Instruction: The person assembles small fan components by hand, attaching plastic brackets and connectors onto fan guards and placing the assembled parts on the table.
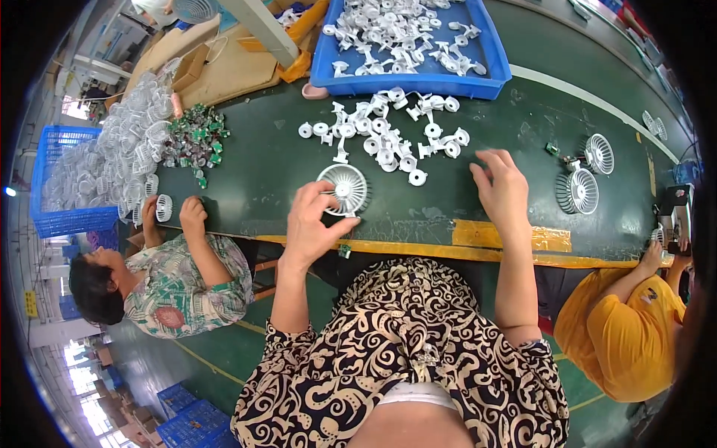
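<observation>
My left hand (312,225) grips a round white fan grille (349,185) by its near left side, with the thumb at its lower edge and the fingers on its rim. Just below, at the table's front edge, a small green circuit board (344,251) shows; whether it is joined to the grille I cannot tell. Over the table to the right hovers my right hand (502,190), fingers curved and apart from the thumb, with nothing seen in it. Between and beyond my hands lies a loose pile of small white plastic brackets (382,142) with round ends.
A blue tray (411,84) of white brackets stands at the back. Left are a heap of circuit boards (196,136), a blue crate (75,222) with clear grilles and a co-worker (187,287). Fan assemblies (579,190) lie right, near a person in yellow (624,336).
</observation>
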Tool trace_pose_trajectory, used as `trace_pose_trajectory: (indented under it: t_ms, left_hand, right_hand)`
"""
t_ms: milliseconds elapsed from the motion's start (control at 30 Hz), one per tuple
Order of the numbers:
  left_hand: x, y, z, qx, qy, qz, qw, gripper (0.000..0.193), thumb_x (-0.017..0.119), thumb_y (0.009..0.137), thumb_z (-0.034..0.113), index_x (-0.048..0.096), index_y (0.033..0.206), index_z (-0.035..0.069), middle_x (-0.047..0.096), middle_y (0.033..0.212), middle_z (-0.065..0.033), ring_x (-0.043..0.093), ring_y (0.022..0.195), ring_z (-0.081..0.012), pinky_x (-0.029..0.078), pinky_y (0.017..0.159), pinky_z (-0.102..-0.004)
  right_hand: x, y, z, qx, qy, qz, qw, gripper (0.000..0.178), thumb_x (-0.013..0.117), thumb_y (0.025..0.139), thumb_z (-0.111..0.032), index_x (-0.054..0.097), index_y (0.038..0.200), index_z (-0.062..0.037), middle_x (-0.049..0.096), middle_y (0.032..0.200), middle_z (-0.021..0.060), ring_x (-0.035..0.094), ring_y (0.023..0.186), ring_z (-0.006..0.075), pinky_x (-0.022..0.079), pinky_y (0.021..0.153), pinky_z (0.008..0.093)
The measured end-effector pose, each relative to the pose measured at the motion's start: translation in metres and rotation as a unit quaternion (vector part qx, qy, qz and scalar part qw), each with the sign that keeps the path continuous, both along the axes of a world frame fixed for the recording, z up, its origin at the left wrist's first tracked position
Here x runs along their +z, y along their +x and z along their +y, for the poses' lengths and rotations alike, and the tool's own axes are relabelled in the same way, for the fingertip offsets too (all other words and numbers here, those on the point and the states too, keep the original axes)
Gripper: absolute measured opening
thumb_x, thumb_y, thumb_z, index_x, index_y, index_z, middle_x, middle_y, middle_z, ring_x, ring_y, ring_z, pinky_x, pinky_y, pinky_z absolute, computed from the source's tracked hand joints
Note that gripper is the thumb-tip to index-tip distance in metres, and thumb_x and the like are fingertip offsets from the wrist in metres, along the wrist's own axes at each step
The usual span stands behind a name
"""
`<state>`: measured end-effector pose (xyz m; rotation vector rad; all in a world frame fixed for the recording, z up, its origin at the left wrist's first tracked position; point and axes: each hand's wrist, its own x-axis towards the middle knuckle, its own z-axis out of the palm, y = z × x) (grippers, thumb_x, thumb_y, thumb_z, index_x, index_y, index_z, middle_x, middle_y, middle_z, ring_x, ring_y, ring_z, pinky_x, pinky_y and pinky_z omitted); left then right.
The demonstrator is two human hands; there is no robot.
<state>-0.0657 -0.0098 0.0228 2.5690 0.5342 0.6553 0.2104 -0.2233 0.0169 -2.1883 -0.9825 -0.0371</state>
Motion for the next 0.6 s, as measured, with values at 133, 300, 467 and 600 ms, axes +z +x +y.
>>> trace_pose_trajectory:
  t_ms: [133,300,467,600]
  left_hand:
    - [-0.001,0.013,-0.023,-0.087,-0.083,0.025,0.992,0.052,0.076,0.068,0.003,0.063,0.118,0.009,0.050,0.148,-0.0143,0.047,0.138,-0.0374,0.041,0.112,-0.0451]
    - [-0.005,0.013,-0.035,-0.121,-0.097,0.032,0.987,0.062,0.073,0.069,0.002,0.059,0.129,0.010,0.045,0.152,-0.0151,0.036,0.146,-0.0401,0.035,0.117,-0.0484]
    - [-0.004,0.015,-0.043,-0.017,-0.064,0.036,0.997,0.085,0.080,0.070,0.013,0.044,0.147,0.007,0.034,0.158,-0.0172,0.028,0.149,-0.0419,0.029,0.120,-0.0510]
    - [-0.015,0.004,-0.026,0.038,-0.081,0.060,0.994,0.060,0.073,0.079,0.010,0.053,0.135,0.003,0.060,0.126,-0.0197,0.049,0.129,-0.0403,0.040,0.109,-0.0481]
  right_hand:
    - [-0.009,0.000,0.020,0.007,-0.004,-0.039,0.999,0.025,0.065,0.090,-0.006,0.068,0.114,-0.0050,0.066,0.124,0.0098,0.069,0.097,0.0320,0.056,0.082,0.0418]
    - [-0.025,0.010,0.032,0.059,-0.010,-0.125,0.990,0.028,0.058,0.092,-0.001,0.068,0.117,-0.0050,0.066,0.125,0.0097,0.067,0.104,0.0332,0.054,0.087,0.0420]
    - [-0.027,0.016,0.028,0.063,0.026,-0.037,0.997,0.026,0.059,0.092,-0.001,0.069,0.115,-0.0046,0.069,0.110,0.0110,0.068,0.096,0.0337,0.055,0.083,0.0400]
    - [-0.036,0.015,0.027,0.036,0.118,0.135,0.983,0.024,0.066,0.093,0.000,0.071,0.116,-0.0021,0.066,0.094,0.0046,0.059,0.077,0.0109,0.050,0.072,0.0245]
